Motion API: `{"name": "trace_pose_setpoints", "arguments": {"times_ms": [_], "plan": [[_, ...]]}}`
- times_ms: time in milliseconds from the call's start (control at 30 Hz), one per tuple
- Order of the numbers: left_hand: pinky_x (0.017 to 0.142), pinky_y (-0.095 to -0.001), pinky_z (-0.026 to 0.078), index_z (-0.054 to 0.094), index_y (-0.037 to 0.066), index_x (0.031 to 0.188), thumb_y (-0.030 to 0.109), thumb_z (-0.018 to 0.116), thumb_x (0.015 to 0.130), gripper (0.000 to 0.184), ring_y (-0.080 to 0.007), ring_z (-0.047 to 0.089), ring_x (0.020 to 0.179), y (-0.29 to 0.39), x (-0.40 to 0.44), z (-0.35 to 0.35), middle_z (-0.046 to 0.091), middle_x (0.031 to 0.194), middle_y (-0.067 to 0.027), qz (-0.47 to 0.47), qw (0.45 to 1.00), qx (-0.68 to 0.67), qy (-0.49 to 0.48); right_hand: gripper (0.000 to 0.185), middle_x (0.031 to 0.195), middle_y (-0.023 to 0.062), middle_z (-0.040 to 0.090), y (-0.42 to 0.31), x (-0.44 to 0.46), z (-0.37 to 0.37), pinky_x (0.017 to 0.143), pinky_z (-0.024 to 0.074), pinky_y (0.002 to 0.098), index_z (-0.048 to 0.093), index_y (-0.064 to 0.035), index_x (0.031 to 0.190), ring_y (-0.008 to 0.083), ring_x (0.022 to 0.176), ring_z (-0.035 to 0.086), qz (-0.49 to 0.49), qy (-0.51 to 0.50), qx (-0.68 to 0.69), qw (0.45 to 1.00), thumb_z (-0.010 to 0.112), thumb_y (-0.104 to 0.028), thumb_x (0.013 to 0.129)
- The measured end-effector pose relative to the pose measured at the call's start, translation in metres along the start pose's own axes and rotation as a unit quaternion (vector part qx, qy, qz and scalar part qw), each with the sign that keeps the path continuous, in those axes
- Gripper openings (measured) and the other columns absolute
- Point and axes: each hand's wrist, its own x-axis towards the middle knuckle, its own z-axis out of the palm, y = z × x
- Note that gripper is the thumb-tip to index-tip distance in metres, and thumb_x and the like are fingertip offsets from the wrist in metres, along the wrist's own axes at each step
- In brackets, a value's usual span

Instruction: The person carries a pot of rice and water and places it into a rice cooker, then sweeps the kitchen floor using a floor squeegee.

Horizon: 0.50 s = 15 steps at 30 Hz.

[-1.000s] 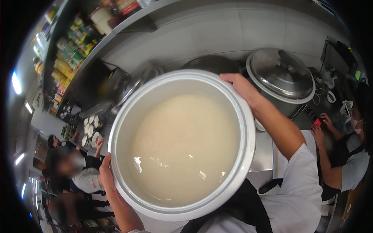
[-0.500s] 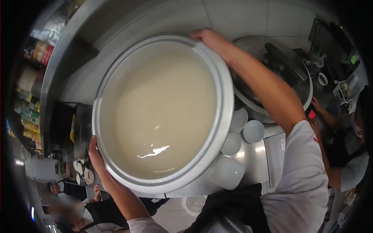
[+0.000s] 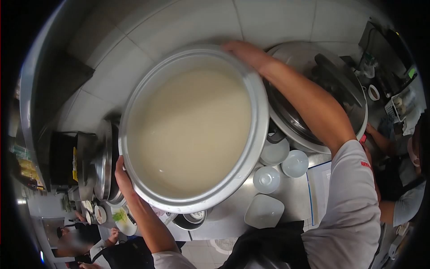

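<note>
A large, round metal pot (image 3: 260,125) fills the middle of the head view, nearly full of cloudy, cream-white liquid (image 3: 192,125). My left hand (image 3: 124,179) grips its near-left side, thumb up by the rim and fingers hidden beneath. At the far-right edge, my right hand (image 3: 244,53) is closed around the rim, a little blurred. The pot is held between both hands above the metal counter. To its right, close to my right forearm, stands a big cooker (image 3: 333,71) with a clear lid.
White bowls (image 3: 294,163) and a squarish white dish (image 3: 264,210) stand right of the pot. A silver lidded pot (image 3: 105,166) is at the left. A plate of greens (image 3: 124,220) lies lower left. Other people stand at both sides. Tiled wall (image 3: 188,27) lies behind.
The pot has shifted slightly right and looks smaller, with both hands still on it. The bright glint on the liquid has shrunk. More of the left counter shows, including the silver lidded pot.
</note>
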Motion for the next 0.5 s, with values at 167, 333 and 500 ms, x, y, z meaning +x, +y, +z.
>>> {"name": "trace_pose_setpoints", "arguments": {"times_ms": [167, 333, 500], "plan": [[0.078, -0.0279, 0.051, 0.066, -0.001, 0.106, 0.030, 0.057, 0.095, 0.035, -0.0191, 0.066, 0.087, -0.026, -0.006, 0.014, 0.068, 0.098, -0.0102, -0.006, 1.000, 0.004, 0.023, 0.041, 0.107, 0.0133, 0.069, 0.012, -0.007, 0.000, 0.088, 0.0477, 0.0342, 0.068, 0.0017, 0.111, 0.0182, 0.096, 0.063, 0.006, 0.016, -0.170, 0.985, 0.050, -0.032, 0.098], [0.083, -0.0300, 0.050, 0.065, -0.005, 0.110, 0.028, 0.055, 0.097, 0.037, -0.0210, 0.065, 0.091, -0.043, -0.012, 0.023, 0.068, 0.103, -0.0119, 0.020, 0.997, 0.049, 0.059, 0.049, 0.106, 0.0251, 0.069, 0.041, -0.003, 0.001, 0.089, 0.0478, 0.0429, 0.070, 0.0035, 0.105, 0.0377, 0.099, 0.066, 0.024, 0.030, -0.307, 0.951, 0.047, -0.039, 0.095], [0.081, -0.0324, 0.053, 0.061, -0.007, 0.117, 0.028, 0.056, 0.097, 0.041, -0.0237, 0.067, 0.092, -0.055, -0.016, 0.033, 0.067, 0.107, -0.0158, -0.008, 0.999, 0.021, 0.047, 0.049, 0.104, 0.0252, 0.068, 0.060, 0.003, 0.000, 0.089, 0.0485, 0.0443, 0.069, 0.0046, 0.102, 0.0398, 0.098, 0.065, 0.030, 0.007, -0.388, 0.921, 0.046, -0.038, 0.096]]}}
